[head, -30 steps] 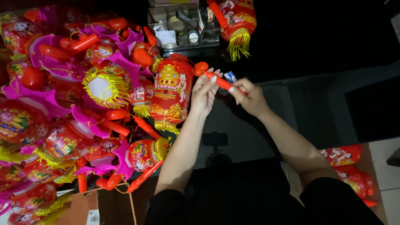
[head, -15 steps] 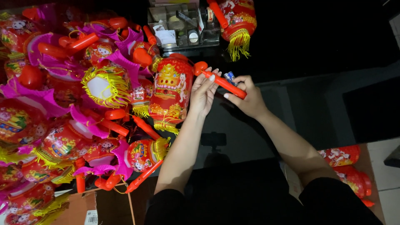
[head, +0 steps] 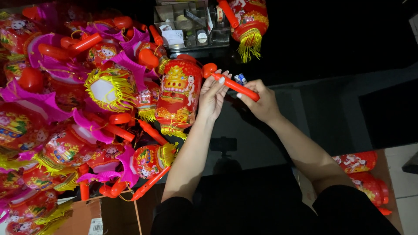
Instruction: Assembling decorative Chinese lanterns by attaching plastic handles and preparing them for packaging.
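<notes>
I see both my forearms stretched forward from dark sleeves, bare up to the wrists, and they come closer together toward the hands. My left hand (head: 212, 96) is raised with the fingers bent and the fingertips pinched together. My right hand (head: 260, 102) is just beside it, with fingers curled closed and the thumb pressed on top.

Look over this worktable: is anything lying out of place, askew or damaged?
Nothing looks damaged. The toy lanterns lie heaped at all angles, some overhanging the table edge. Both hands, left hand and right hand, hold one red handle stick.
</notes>
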